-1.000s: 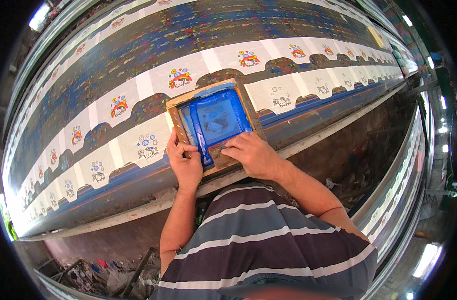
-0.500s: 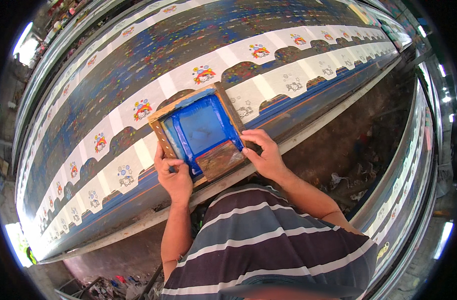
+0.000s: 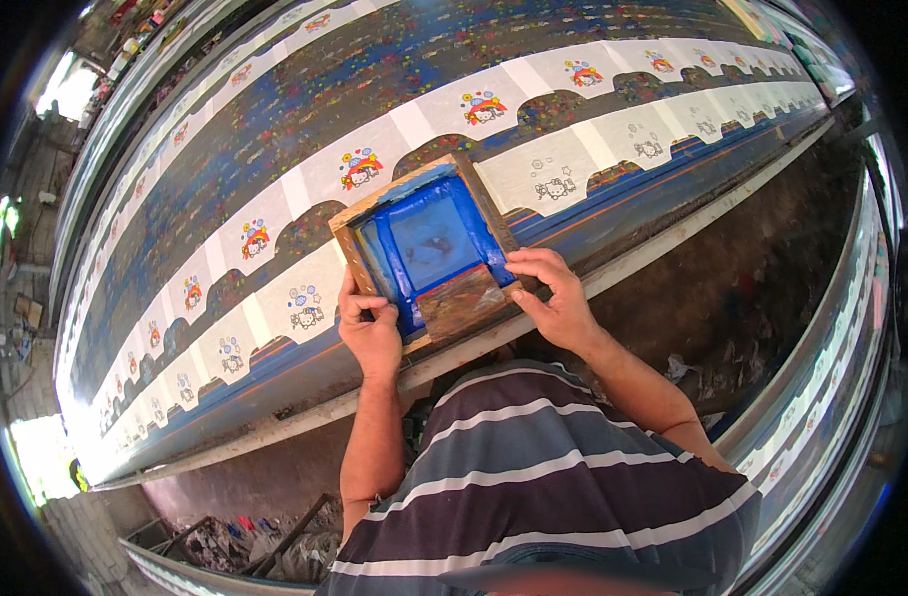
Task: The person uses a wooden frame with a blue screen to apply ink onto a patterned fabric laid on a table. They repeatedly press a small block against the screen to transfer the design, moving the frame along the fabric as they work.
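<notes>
A wooden screen-printing frame (image 3: 488, 214) with blue mesh lies tilted over the nearer strip of white printed pieces. A brown, paint-stained flat piece (image 3: 464, 303), perhaps a squeegee, covers the near part of its mesh. My left hand (image 3: 369, 333) is closed on the frame's left side near the lower corner, fingers outside. My right hand (image 3: 553, 298) pinches the right side near its lower corner, thumb nearest me. Left of the frame, a white piece (image 3: 305, 308) carries a cat outline with blue details. Another white piece (image 3: 553, 184), on the right, shows only outlines. What lies under the frame is hidden.
The long paint-spattered table (image 3: 305, 139) bears a second strip (image 3: 359, 169) with coloured rainbow prints. A pale rail (image 3: 662, 243) runs along its near edge. Right of me stands another long table (image 3: 821, 387) with printed strips. Scraps (image 3: 245, 541) lie low at the left.
The frame has shifted slightly left along the strip, baring the outline print on its right. The whole view has moved too. Both hands keep their hold.
</notes>
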Tool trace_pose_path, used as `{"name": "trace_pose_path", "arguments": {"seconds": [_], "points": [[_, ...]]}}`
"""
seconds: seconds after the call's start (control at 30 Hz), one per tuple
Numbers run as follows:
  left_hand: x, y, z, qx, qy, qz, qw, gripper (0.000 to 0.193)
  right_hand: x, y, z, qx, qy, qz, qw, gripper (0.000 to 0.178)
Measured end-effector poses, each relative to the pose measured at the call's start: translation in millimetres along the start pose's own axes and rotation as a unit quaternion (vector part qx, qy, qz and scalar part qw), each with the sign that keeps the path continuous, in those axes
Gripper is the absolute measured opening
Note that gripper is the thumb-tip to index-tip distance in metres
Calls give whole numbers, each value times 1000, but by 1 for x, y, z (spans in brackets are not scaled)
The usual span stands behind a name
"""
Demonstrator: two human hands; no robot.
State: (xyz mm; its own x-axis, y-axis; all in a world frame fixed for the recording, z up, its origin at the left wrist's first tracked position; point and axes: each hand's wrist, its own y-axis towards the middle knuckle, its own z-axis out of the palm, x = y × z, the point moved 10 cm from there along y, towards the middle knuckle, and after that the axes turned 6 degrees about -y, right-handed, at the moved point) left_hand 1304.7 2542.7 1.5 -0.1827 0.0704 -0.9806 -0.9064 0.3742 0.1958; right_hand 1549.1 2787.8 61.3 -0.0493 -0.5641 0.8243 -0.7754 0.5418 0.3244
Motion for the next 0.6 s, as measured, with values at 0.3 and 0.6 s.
{"name": "trace_pose_path", "arguments": {"seconds": [0.3,0.6], "points": [[7,0,-2,7,-38,-35,999,30,54,2,21,61,-104,-171,978,40],[14,-2,-4,0,-91,-60,994,34,79,6,67,163,-212,-278,923,32]]}}
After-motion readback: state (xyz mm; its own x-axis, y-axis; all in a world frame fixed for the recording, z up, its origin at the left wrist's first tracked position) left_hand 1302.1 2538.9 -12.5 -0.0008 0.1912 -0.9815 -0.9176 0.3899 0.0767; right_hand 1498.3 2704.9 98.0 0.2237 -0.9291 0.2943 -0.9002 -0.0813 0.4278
